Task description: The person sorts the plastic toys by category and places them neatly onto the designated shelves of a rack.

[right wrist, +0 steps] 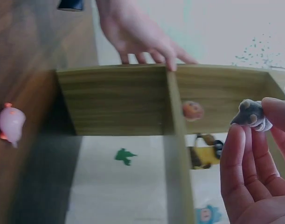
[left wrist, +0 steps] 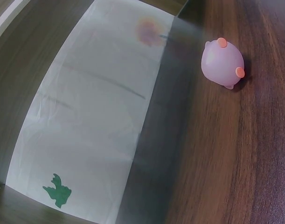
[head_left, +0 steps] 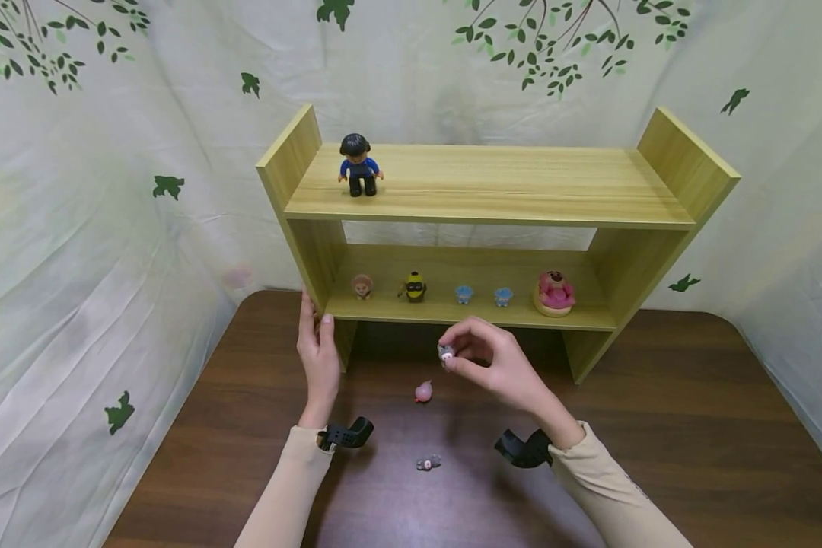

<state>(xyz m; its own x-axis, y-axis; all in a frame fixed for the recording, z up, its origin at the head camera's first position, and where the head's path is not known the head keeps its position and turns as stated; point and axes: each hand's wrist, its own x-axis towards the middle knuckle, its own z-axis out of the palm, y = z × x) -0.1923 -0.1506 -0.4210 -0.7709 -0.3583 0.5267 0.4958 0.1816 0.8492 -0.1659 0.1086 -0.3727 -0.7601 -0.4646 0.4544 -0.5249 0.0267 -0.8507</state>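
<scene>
My right hand (head_left: 496,361) pinches a small grey toy figurine (head_left: 446,354) between thumb and fingers, in front of the shelf's lower opening. In the right wrist view the figurine (right wrist: 251,115) shows its grey back and small ears. My left hand (head_left: 320,361) rests against the left side panel of the wooden shelf (head_left: 486,213), fingers straight along the outside and thumb at the front edge. A pink round figurine (head_left: 422,392) lies on the table between the hands, and another grey figurine (head_left: 428,463) lies nearer me.
On the middle board stand a brown-haired figurine (head_left: 362,286), a yellow-and-black figurine (head_left: 414,287), two blue figurines (head_left: 464,294) and a pink bear (head_left: 555,293). A dark-haired doll (head_left: 360,166) stands on the top board. The brown table (head_left: 692,426) meets a leaf-printed cloth behind.
</scene>
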